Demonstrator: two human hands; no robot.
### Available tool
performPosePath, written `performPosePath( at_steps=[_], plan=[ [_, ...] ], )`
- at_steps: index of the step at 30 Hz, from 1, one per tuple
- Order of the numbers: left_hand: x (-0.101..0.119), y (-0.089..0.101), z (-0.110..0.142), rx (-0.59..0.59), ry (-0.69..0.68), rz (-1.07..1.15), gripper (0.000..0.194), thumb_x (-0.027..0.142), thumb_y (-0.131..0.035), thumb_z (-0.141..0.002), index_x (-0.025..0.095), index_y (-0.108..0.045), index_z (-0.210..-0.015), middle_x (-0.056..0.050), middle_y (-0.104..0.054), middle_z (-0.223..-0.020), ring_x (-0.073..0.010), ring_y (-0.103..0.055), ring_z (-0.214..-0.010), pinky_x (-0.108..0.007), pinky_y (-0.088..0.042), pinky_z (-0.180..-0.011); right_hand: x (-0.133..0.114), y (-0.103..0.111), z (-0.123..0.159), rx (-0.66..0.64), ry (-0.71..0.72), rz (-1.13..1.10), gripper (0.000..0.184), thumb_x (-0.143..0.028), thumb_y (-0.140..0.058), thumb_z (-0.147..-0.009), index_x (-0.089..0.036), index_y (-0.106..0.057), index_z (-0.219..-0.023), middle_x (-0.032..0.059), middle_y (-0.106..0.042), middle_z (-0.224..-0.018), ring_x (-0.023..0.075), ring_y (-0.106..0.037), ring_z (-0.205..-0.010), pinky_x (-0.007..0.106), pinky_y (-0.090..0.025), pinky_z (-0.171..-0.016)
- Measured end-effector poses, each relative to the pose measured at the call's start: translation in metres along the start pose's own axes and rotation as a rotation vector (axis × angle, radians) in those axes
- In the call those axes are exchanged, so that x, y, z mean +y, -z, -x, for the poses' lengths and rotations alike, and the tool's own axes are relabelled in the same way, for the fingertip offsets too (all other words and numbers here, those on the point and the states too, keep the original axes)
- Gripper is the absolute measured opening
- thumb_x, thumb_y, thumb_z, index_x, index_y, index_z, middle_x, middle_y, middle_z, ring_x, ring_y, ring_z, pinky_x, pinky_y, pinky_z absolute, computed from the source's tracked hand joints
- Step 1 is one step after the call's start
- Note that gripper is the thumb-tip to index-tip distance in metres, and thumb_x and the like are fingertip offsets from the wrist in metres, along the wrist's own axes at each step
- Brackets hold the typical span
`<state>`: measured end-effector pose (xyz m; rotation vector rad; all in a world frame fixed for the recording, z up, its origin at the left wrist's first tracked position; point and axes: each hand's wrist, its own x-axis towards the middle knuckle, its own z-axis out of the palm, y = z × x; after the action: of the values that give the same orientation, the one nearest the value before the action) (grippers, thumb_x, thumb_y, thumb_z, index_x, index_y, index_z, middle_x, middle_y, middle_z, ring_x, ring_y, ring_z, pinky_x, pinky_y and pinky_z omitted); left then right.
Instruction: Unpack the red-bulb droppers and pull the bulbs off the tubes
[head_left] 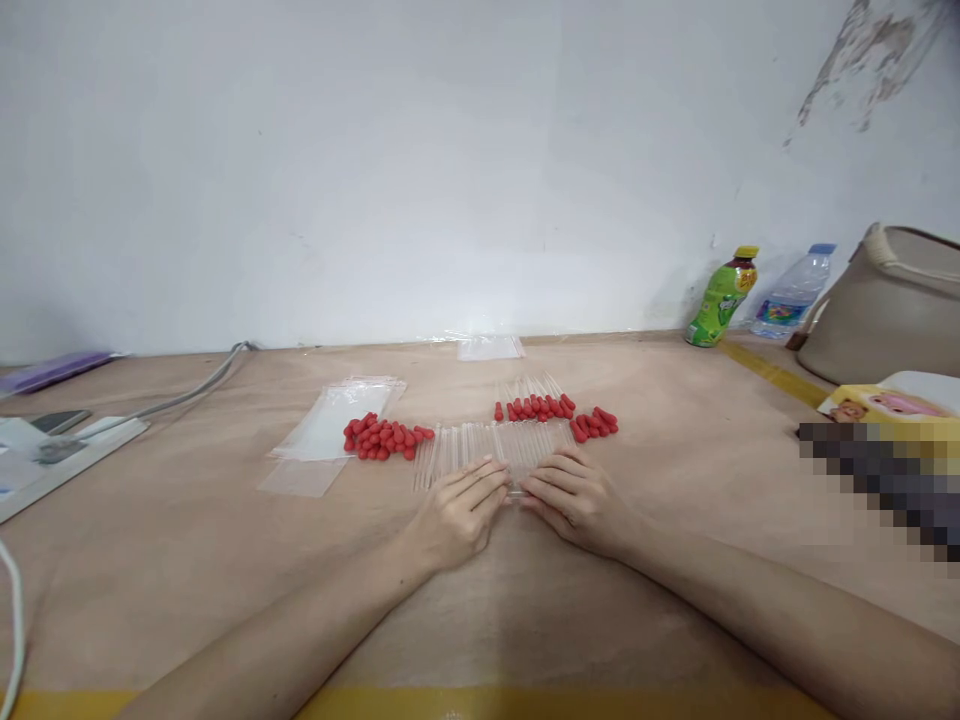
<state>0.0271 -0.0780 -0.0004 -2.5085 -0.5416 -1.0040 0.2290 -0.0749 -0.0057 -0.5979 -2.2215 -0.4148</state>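
Observation:
A row of thin clear dropper tubes (465,442) lies side by side on the table. My left hand (466,512) covers the near ends at the middle of the row, its fingers bent and pressed together on the tubes. My right hand (577,500) mirrors it from the right, fingertips close to the left ones, also closed on the tubes. A bit of clear tube shows between the fingertips. Red rubber bulbs (381,437) are heaped at the row's left end. More red bulbs (594,424) lie at its right, and droppers with red bulbs (536,407) lie just behind.
Clear plastic bags (330,420) are stacked at the left, with another bag (491,348) by the wall. A green bottle (722,300), a water bottle (795,290) and a beige bag (892,310) stand back right. A grey cable (187,388) runs across the left.

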Motion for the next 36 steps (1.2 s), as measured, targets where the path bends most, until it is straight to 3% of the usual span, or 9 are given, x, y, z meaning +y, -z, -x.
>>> performPosePath(
  at_steps=[11, 16, 20, 23, 26, 29, 32, 36],
  plan=[
    [0.001, 0.002, 0.004, -0.017, 0.027, 0.06, 0.017, 0.008, -0.048, -0.081, 0.011, -0.055, -0.096, -0.007, -0.065, -0.093, -0.0174, -0.059, -0.098, -0.036, -0.048, -0.093, 0.006, 0.0, 0.009, 0.006, 0.101, 0.02, 0.016, -0.012, -0.055, -0.079, -0.015, -0.059, -0.094, 0.004, -0.065, -0.084, 0.0144, -0.056, -0.08, 0.03, -0.046, -0.075],
    [-0.004, 0.009, 0.012, 0.002, 0.078, 0.071, 0.018, 0.006, -0.048, -0.081, 0.012, -0.055, -0.097, -0.007, -0.065, -0.092, -0.0165, -0.058, -0.098, -0.035, -0.047, -0.093, 0.015, 0.011, 0.016, 0.05, 0.099, 0.022, 0.017, -0.012, -0.056, -0.078, -0.016, -0.061, -0.095, 0.0044, -0.066, -0.085, 0.0159, -0.058, -0.084, 0.031, -0.046, -0.077],
    [-0.013, 0.016, 0.018, 0.049, 0.194, -0.005, 0.014, 0.01, -0.049, -0.082, 0.015, -0.056, -0.093, -0.005, -0.063, -0.09, -0.0154, -0.059, -0.088, -0.035, -0.048, -0.086, 0.039, 0.027, 0.024, 0.125, -0.121, 0.095, 0.014, -0.017, -0.061, -0.076, -0.021, -0.065, -0.089, 0.0023, -0.066, -0.079, 0.0143, -0.058, -0.073, 0.029, -0.045, -0.069],
    [-0.014, 0.016, 0.013, -0.022, 0.28, -0.066, 0.013, 0.014, -0.046, -0.084, 0.015, -0.057, -0.092, -0.005, -0.058, -0.082, -0.0127, -0.056, -0.071, -0.027, -0.05, -0.065, 0.062, 0.033, 0.027, 0.172, -0.378, 0.099, 0.017, -0.025, -0.056, -0.08, -0.022, -0.066, -0.093, 0.0029, -0.064, -0.079, 0.0117, -0.056, -0.066, 0.024, -0.044, -0.061],
    [-0.012, 0.01, -0.001, -0.135, 0.321, -0.12, 0.026, 0.008, -0.036, -0.084, 0.014, -0.055, -0.101, -0.005, -0.052, -0.078, -0.0121, -0.05, -0.063, -0.023, -0.046, -0.054, 0.087, 0.035, 0.029, 0.201, -0.637, 0.074, 0.027, -0.033, -0.046, -0.085, -0.019, -0.064, -0.099, 0.0045, -0.059, -0.076, 0.0123, -0.054, -0.063, 0.025, -0.044, -0.057],
    [-0.012, 0.001, -0.021, -0.191, 0.29, -0.193, 0.037, 0.001, -0.034, -0.077, 0.013, -0.051, -0.108, -0.008, -0.054, -0.087, -0.0151, -0.052, -0.069, -0.026, -0.046, -0.057, 0.108, 0.035, 0.034, 0.198, -0.792, 0.089, 0.04, -0.042, -0.04, -0.084, -0.014, -0.062, -0.103, 0.006, -0.054, -0.075, 0.0154, -0.052, -0.065, 0.029, -0.044, -0.06],
    [-0.013, -0.014, -0.041, -0.193, 0.225, -0.201, 0.032, 0.001, -0.039, -0.076, 0.013, -0.054, -0.102, -0.007, -0.057, -0.087, -0.0178, -0.054, -0.076, -0.029, -0.048, -0.066, 0.123, 0.033, 0.042, 0.18, -0.907, 0.037, 0.046, -0.049, -0.048, -0.077, -0.013, -0.061, -0.102, 0.0043, -0.054, -0.07, 0.0159, -0.052, -0.062, 0.029, -0.043, -0.058],
    [-0.012, -0.038, -0.06, -0.222, 0.179, -0.157, 0.022, 0.004, -0.041, -0.079, 0.012, -0.055, -0.094, -0.006, -0.059, -0.082, -0.0175, -0.055, -0.075, -0.029, -0.048, -0.068, 0.13, 0.027, 0.05, 0.223, -1.093, -0.015, 0.037, -0.05, -0.061, -0.066, -0.016, -0.061, -0.079, -0.0004, -0.052, -0.057, 0.0129, -0.047, -0.052, 0.026, -0.038, -0.05]
  ],
)
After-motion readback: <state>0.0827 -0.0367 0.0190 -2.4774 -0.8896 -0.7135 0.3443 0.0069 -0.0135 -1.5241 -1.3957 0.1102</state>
